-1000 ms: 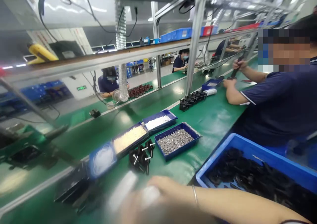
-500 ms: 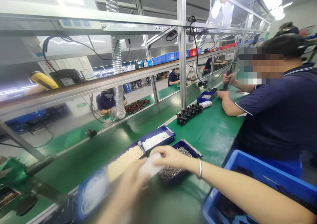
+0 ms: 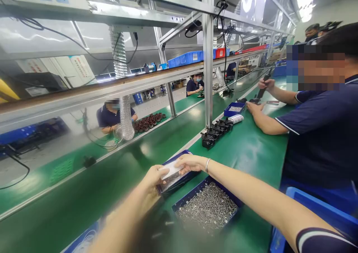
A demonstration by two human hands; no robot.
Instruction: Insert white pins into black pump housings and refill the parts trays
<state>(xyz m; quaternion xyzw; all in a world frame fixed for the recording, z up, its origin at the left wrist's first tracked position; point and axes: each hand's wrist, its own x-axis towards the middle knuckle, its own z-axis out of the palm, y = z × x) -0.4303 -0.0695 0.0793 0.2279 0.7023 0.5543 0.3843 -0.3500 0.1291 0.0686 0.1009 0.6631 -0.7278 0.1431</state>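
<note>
Between my two hands is a small white, partly see-through block-shaped thing [image 3: 170,169]; its exact kind I cannot make out. My left hand [image 3: 154,177] is closed on its near left end, fingers partly hidden. At the other end, my right hand [image 3: 192,163], with a bracelet at the wrist, pinches it with thumb and fingers. Both hands are over a blue tray [image 3: 183,153], whose contents they mostly cover. Just nearer stands another blue tray [image 3: 181,201] full of metal screws [image 3: 208,208].
Several black parts [image 3: 216,132] stand in a row by the metal post [image 3: 208,70]. Beyond are a white tube-like roll [image 3: 236,119] and a small blue tray [image 3: 233,109]. A co-worker [image 3: 321,133] sits at right, near a large blue bin [image 3: 321,212]. A coil of thin clear strands [image 3: 85,242] lies at lower left.
The camera view has turned and shifted. Both hands, still on the white thing, now show over the farther tray, and the screw tray is uncovered. The thing looks more level.
</note>
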